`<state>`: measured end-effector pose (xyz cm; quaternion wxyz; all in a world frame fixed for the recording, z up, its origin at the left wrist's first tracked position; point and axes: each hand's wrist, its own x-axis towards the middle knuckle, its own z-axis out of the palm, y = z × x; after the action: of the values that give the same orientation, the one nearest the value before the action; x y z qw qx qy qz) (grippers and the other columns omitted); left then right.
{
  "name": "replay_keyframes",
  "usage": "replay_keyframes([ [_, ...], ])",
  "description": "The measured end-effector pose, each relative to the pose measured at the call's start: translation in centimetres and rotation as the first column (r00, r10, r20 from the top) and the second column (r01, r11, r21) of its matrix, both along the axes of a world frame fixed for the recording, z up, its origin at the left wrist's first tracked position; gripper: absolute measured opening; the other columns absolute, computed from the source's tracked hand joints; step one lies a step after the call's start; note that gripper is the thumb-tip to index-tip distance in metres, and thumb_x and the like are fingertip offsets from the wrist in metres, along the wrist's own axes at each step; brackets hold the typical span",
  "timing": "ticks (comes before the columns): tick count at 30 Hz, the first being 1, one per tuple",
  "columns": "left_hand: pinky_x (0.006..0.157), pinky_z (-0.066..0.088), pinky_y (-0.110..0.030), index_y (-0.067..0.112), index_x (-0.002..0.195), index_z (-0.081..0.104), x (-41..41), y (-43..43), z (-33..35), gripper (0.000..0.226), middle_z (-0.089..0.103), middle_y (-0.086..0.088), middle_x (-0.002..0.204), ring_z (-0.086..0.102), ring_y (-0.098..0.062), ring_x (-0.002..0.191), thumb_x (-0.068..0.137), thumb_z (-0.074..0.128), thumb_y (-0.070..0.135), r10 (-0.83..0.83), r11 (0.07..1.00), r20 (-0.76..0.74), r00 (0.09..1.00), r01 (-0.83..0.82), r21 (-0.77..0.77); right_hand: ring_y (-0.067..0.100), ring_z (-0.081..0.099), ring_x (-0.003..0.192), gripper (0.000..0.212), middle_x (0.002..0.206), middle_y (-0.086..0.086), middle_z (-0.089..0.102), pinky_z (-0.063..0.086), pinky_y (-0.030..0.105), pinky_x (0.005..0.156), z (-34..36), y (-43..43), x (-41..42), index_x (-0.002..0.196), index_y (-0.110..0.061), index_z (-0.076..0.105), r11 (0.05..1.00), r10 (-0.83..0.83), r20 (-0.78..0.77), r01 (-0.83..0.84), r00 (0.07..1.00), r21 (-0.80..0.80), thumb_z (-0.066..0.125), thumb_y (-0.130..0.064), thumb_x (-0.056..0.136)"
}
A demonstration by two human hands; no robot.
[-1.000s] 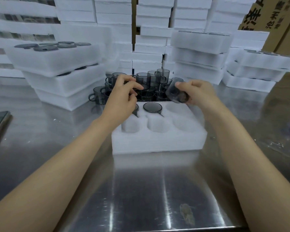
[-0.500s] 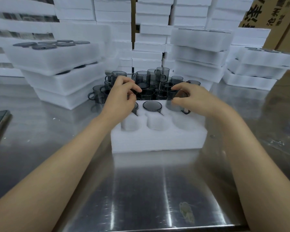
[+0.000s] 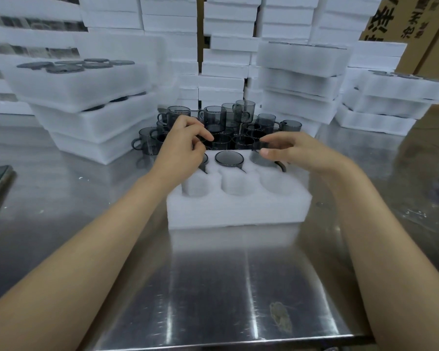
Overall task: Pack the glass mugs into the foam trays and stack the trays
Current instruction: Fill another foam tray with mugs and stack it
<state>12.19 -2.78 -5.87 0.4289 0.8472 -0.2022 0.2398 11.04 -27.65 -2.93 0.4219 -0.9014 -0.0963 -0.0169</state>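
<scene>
Where the steel table (image 3: pixel 213 287) lies nearest, two bare forearms reach in from 7 and 5 o'clock toward a white foam tray (image 3: pixel 238 211) at the centre. The tray's three near pockets show bare foam. In its far row, a smoky glass mug (image 3: pixel 229 158) sits in the middle pocket. A second mug (image 3: pixel 262 160) sits in the 1 o'clock pocket, its handle poking out to the right.

The right hand (image 3: pixel 297 153) hovers over that second mug, fingers nearly straight and loosely parted, thumb tip at the rim. The left hand (image 3: pixel 180 150) hangs over the tray's 11 o'clock pocket and partly hides a third mug there. Its fingers are curled narrow, and I cannot tell whether they pinch anything.

Just beyond the tray at 12 o'clock, a cluster of loose mugs (image 3: pixel 213 120) stands on the table. Stacked filled trays (image 3: pixel 81 97) rise at 10 o'clock, and more stacks (image 3: pixel 299 79) at 1 o'clock. A cardboard box (image 3: pixel 403 19) shows at 2 o'clock.
</scene>
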Motion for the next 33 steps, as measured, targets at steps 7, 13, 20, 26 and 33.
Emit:
replay_keyframes([
  [7,0.069,0.040,-0.007,0.011,0.091,0.068,0.3,0.1,-0.2,0.030,0.048,0.002,0.110,0.053,-0.009,0.079,0.086,0.046,-0.009,0.024,1.000,0.012,1.000,-0.024,-0.004,-0.009,0.049,0.097,0.033,0.119,-0.019,0.051,0.033,0.009,0.084,-1.4,0.1,0.4,0.114,-0.039,0.064,1.000,0.018,-0.135,-0.015,0.991,0.023,0.072,-0.039,0.082],
  [13,0.067,0.036,-0.005,0.016,0.094,0.066,0.5,0.5,-0.2,0.031,0.048,0.005,0.106,0.049,0.007,0.071,0.086,0.043,-0.003,0.184,0.980,0.039,0.982,-0.180,-0.090,-0.017,0.045,0.087,0.030,0.118,-0.016,0.053,0.035,0.006,0.072,-1.6,0.0,0.6,0.108,-0.041,0.063,0.998,0.025,-0.133,-0.016,0.991,0.068,0.073,-0.038,0.080],
  [20,0.078,0.049,-0.040,0.011,0.123,0.058,1.4,0.2,0.2,0.031,0.043,-0.003,0.128,0.059,-0.026,0.083,0.094,0.047,0.012,0.411,0.902,0.074,0.909,-0.417,0.114,-0.008,0.056,0.090,0.032,0.109,-0.018,0.059,0.043,0.003,0.066,-1.4,0.0,0.6,0.111,-0.036,0.064,0.998,0.024,-0.151,-0.014,0.988,0.068,0.074,-0.037,0.080],
  [26,0.069,0.037,-0.038,0.007,0.124,0.055,3.7,0.0,1.1,0.030,0.038,-0.006,0.137,0.060,-0.034,0.092,0.095,0.046,0.012,0.494,0.793,0.128,0.860,-0.506,0.339,-0.025,0.052,0.065,0.032,0.102,-0.022,0.056,0.037,-0.004,0.054,-1.4,-0.1,0.7,0.113,-0.031,0.063,0.996,0.025,-0.150,-0.012,0.988,0.086,0.073,-0.033,0.082],
  [33,0.067,0.035,-0.036,0.006,0.129,0.046,5.7,0.3,1.2,0.032,0.040,-0.011,0.138,0.057,-0.034,0.104,0.098,0.047,0.013,0.523,0.701,0.116,0.844,-0.504,0.504,-0.018,0.053,0.081,0.030,0.106,-0.024,0.055,0.037,-0.004,0.056,-1.3,-0.1,0.7,0.110,-0.035,0.062,0.997,0.044,-0.163,-0.032,0.986,0.072,0.072,-0.036,0.081],
])
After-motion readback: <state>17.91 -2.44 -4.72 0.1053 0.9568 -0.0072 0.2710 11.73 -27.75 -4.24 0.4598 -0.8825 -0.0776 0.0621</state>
